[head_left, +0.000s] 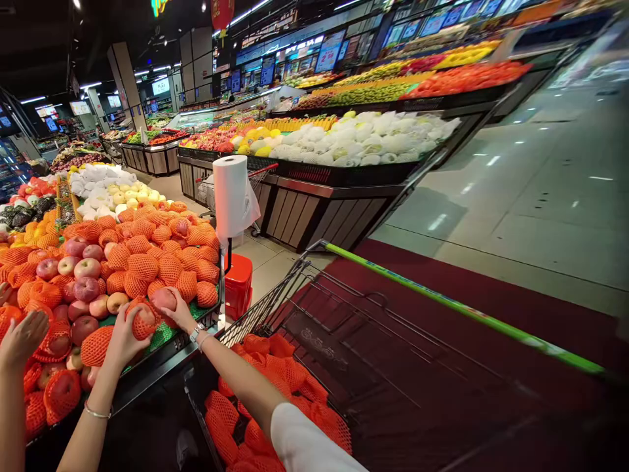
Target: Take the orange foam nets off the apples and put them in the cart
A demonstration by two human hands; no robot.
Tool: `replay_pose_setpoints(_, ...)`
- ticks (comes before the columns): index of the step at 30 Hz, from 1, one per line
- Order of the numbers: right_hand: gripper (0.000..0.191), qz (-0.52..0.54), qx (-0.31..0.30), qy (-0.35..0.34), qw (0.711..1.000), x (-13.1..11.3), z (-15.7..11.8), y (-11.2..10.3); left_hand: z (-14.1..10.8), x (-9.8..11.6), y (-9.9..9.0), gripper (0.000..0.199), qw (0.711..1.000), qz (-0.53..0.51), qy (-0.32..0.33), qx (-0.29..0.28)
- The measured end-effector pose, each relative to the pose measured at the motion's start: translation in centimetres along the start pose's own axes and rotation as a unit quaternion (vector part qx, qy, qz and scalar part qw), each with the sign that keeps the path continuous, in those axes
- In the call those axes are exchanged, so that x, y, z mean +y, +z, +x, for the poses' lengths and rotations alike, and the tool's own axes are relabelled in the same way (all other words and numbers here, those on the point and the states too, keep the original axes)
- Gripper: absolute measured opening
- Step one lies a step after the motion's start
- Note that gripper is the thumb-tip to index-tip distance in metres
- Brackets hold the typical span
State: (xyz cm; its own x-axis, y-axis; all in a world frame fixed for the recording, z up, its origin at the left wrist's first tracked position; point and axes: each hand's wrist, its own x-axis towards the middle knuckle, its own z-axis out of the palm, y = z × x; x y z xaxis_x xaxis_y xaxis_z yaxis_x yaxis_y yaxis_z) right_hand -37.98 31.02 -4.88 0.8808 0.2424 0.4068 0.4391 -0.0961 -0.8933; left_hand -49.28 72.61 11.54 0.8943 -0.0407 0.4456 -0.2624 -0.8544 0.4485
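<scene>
My left hand (124,337), a bracelet on its wrist, is closed around an apple in an orange foam net (144,320). Just right of it, my right hand (180,314) has its fingers wrapped on a bare red apple (164,299); a watch sits on that wrist. Both hands are over the near right part of an apple display (142,265), where many apples wear orange foam nets and others lie bare. Green lining (164,334) shows beneath my hands. The undersides of both held apples are partly hidden.
At the left edge are another person's hands (24,337) over the apples. A shopping cart (304,288) with a green handle stands to my right. Orange foam nets (275,387) fill a container below my right arm. A plastic bag roll (230,196) stands beyond the display, above a red bin (239,282).
</scene>
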Motion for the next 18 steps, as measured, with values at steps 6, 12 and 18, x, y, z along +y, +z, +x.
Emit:
replay_pose_setpoints(6,0.060,0.080,0.059,0.040,0.994,0.2,0.4,0.0,0.2,10.8,14.5,0.048,0.994,0.006,0.081,-0.066)
replay_pose_setpoints(12,0.054,0.110,0.079,0.052,0.989,-0.2,0.1,0.4,1.1,14.6,19.0,0.059,0.993,0.018,0.081,-0.086)
replay_pose_setpoints(18,0.057,0.065,0.069,0.046,0.994,0.0,-0.3,0.2,0.2,15.1,17.5,0.064,0.998,0.002,0.042,-0.039)
